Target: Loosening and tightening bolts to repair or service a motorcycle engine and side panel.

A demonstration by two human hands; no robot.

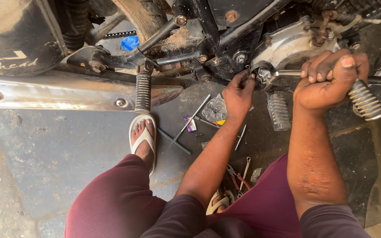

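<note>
A motorcycle's underside fills the top of the head view, with a silver engine cover (pixel 287 44) at the right. My left hand (pixel 238 94) reaches up to a small round fitting (pixel 261 70) at the cover's lower edge, fingertips touching it. My right hand (pixel 329 79) is closed around the shaft of a metal wrench (pixel 285 73) whose head sits on that same fitting. A ribbed rubber footpeg (pixel 367 101) lies just under my right hand.
A chrome exhaust pipe (pixel 67 92) runs along the left, with a ribbed footpeg (pixel 143 91) hanging over it. On the dark ground lie a T-handle tool (pixel 190 120), loose rods, pliers (pixel 237 178) and a clear plastic bottle (pixel 278 110). My sandalled foot (pixel 143 139) rests nearby.
</note>
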